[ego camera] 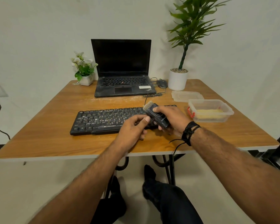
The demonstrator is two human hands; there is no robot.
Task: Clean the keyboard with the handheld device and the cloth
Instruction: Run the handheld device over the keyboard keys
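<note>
Over the near edge of the tabletop (pixel 55 143), two bare forearms reach forward and meet above the right end of the keyboard (pixel 102 121). The right hand (pixel 171 120) grips a small dark handheld device (pixel 158 116), its fingers curled under the body and the thumb lying across the top face; a black corded band wraps the wrist, with a loose strand hanging toward the table edge. The left hand (pixel 132 128) sits just beside it, fingers curled, the thumb tip touching the device's near side; whether it holds anything else cannot be told. The device is a stubby, rounded block of smooth plastic, tilted up and away, with a flat row of pale bristles at its far end. The keyboard beneath is black, long and low, its keys speckled with pale dust, a white brand mark along the front lip. The tabletop is wood-grain laminate with a pale edge and a faint powdery smear behind the keyboard. To the right stands a clear plastic box (pixel 211 111) with a red clasp and something yellowish inside, its translucent lid (pixel 187 96) lying flat just behind. Farther back sit an open black laptop (pixel 123 68), a dark mouse (pixel 162 83) with a thin cable, a tall leafy plant in a white round pot (pixel 178 79), and a small white-flowered plant (pixel 84 68) in a squarish pot.
</note>
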